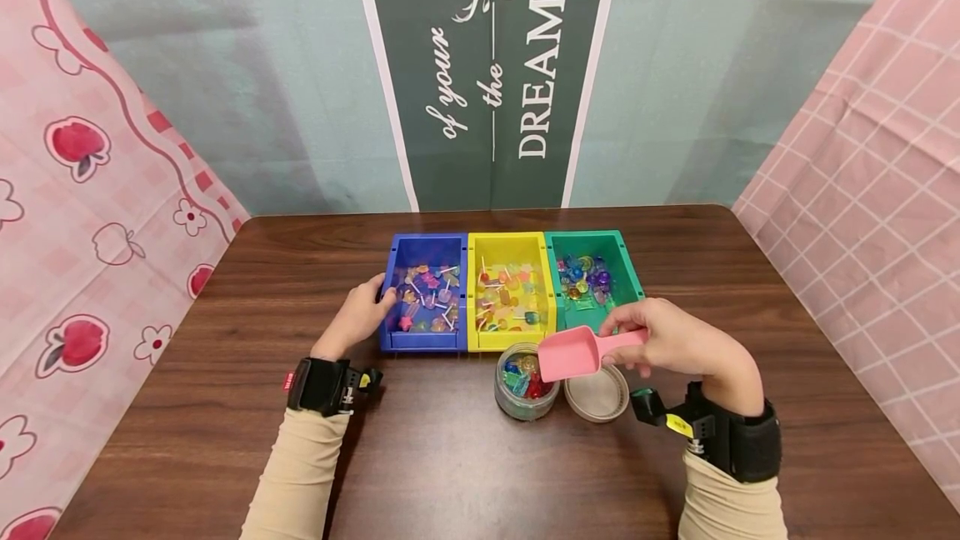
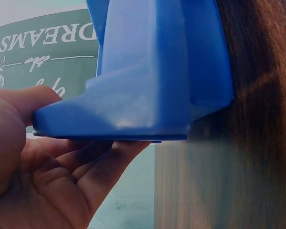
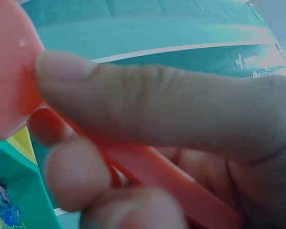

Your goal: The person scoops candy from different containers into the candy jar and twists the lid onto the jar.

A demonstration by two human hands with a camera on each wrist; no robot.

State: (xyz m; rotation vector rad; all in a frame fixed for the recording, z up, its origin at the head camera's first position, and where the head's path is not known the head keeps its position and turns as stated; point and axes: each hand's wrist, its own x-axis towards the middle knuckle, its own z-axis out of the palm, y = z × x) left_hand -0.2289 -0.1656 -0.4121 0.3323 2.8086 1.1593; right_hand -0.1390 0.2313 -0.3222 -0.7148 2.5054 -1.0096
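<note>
My left hand [image 1: 358,317] grips the left wall of the blue bin [image 1: 423,342]; in the left wrist view the thumb [image 2: 31,102] and fingers lie on either side of its rim. My right hand [image 1: 667,338] holds a pink scoop [image 1: 567,354] by its handle, with the thumb along it in the right wrist view. No pieces show in the scoop's pan. It hangs over the right rim of a clear round jar [image 1: 527,411], which holds red, blue, teal and amber pieces. A round lid [image 1: 596,396] lies beside the jar, partly under the scoop and hand.
Joined side by side to the blue bin are a yellow bin [image 1: 512,342] and a green bin [image 1: 617,263]. The blue and yellow bins hold small lollipop-shaped and other translucent pieces; the green holds mostly blue and purple ones. All stand on a brown wooden table [image 1: 450,473], with cloth hangings around it.
</note>
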